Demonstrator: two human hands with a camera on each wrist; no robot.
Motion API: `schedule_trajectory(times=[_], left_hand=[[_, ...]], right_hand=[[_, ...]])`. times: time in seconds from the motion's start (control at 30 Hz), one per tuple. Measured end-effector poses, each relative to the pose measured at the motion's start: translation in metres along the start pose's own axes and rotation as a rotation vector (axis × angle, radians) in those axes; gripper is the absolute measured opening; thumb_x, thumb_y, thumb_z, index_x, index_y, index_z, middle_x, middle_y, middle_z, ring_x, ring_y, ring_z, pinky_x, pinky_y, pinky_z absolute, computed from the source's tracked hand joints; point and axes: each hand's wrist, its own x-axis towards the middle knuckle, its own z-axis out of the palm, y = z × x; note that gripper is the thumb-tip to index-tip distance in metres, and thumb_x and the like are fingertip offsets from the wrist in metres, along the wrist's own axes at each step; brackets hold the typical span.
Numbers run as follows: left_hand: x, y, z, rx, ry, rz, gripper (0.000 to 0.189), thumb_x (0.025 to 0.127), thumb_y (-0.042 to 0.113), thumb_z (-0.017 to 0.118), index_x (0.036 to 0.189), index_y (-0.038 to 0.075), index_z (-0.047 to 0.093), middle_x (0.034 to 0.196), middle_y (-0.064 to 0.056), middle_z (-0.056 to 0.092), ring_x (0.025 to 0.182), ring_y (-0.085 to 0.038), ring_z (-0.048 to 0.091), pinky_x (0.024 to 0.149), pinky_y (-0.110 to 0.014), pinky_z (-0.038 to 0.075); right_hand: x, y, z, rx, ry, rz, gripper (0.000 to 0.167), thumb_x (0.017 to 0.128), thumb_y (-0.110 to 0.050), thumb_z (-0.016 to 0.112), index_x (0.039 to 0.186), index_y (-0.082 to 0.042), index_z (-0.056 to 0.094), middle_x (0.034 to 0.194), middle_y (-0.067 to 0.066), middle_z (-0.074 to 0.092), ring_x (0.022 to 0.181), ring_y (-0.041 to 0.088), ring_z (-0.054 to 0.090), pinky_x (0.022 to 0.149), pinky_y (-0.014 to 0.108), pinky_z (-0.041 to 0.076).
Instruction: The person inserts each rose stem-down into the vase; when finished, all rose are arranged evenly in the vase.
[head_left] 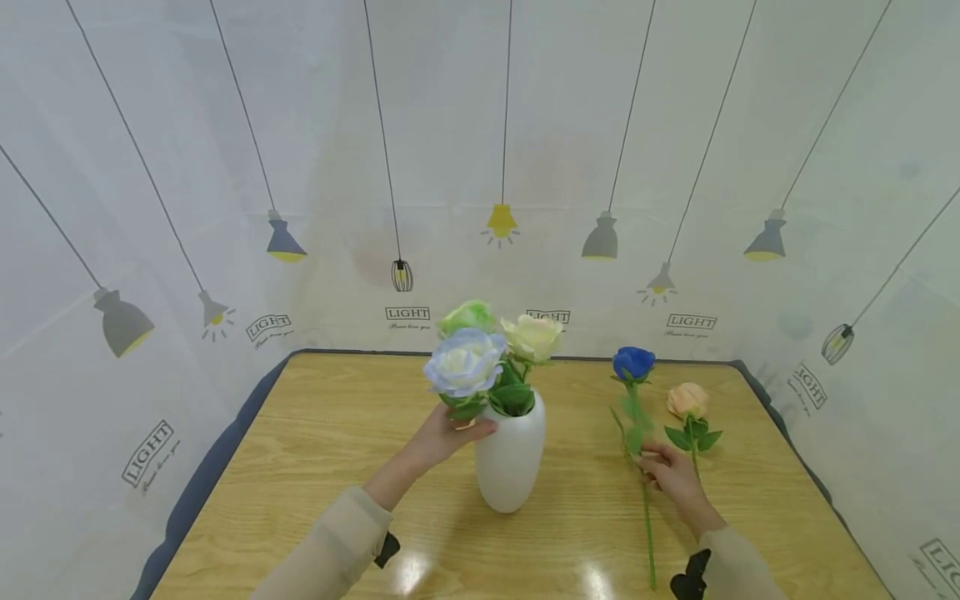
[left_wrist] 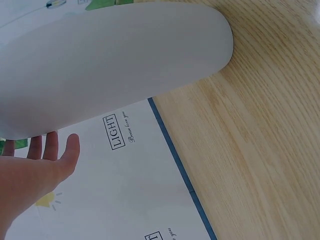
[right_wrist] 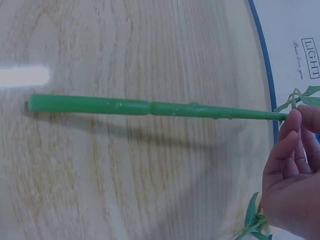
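Observation:
A white vase [head_left: 510, 467] stands upright on the table and holds a pale blue rose [head_left: 467, 363], a cream rose [head_left: 534, 337] and a green flower [head_left: 467, 318]. My left hand [head_left: 444, 435] rests against the vase's upper left side, just below the pale blue rose; some fingertips are hidden. In the left wrist view its fingers [left_wrist: 51, 145] reach the vase wall. My right hand [head_left: 675, 479] pinches the green stem of a blue rose [head_left: 633, 364]. That stem [right_wrist: 125, 106] is seen in the right wrist view with its cut end pointing away from the hand, over the wood.
A peach rose [head_left: 687, 401] with green leaves lies right of the blue rose, partly behind the right hand. The wooden table [head_left: 322, 433] has a dark blue edge. White sheeting [head_left: 442, 125] printed with lamps surrounds it at the back and sides.

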Motion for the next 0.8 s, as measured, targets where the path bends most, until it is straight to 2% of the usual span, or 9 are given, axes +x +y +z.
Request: schedule_trajectory(times=[0.17, 0.3, 0.47, 0.8], left_hand=[[0.0, -0.001, 0.0, -0.005, -0.012, 0.01, 0.061, 0.083, 0.005, 0.061, 0.135, 0.009, 0.03, 0.137, -0.01, 0.031, 0.125, -0.026, 0.027, 0.096, -0.051, 0.026], [0.001, -0.001, 0.0, -0.009, -0.016, 0.012, 0.061, 0.083, 0.005, 0.061, 0.135, 0.01, 0.029, 0.138, -0.01, 0.03, 0.125, -0.026, 0.026, 0.096, -0.052, 0.025], [0.001, -0.001, -0.001, -0.007, -0.015, 0.01, 0.061, 0.083, 0.006, 0.061, 0.135, 0.01, 0.029, 0.138, -0.01, 0.03, 0.125, -0.027, 0.026, 0.095, -0.052, 0.025], [0.0, -0.002, -0.001, -0.022, -0.017, 0.006, 0.061, 0.083, 0.006, 0.061, 0.135, 0.009, 0.029, 0.138, -0.011, 0.03, 0.125, -0.028, 0.026, 0.095, -0.054, 0.023]], right_hand=[[0.0, -0.009, 0.002, -0.024, 0.006, -0.041, 0.042, 0.088, -0.019, 0.056, 0.121, 0.003, 0.043, 0.092, 0.006, 0.057, 0.068, 0.015, 0.055, 0.062, 0.033, 0.045], [-0.002, -0.022, 0.006, -0.059, 0.0, -0.08, 0.045, 0.086, -0.026, 0.058, 0.12, 0.0, 0.045, 0.094, 0.01, 0.056, 0.071, 0.019, 0.056, 0.065, 0.037, 0.045], [-0.007, -0.043, 0.012, -0.073, -0.031, -0.13, 0.048, 0.086, -0.029, 0.058, 0.121, 0.001, 0.043, 0.1, 0.014, 0.054, 0.073, 0.021, 0.056, 0.064, 0.034, 0.045], [-0.016, -0.077, 0.021, 0.002, -0.075, -0.232, 0.044, 0.087, -0.025, 0.058, 0.12, 0.0, 0.043, 0.097, 0.014, 0.051, 0.069, 0.019, 0.055, 0.06, 0.03, 0.044]])
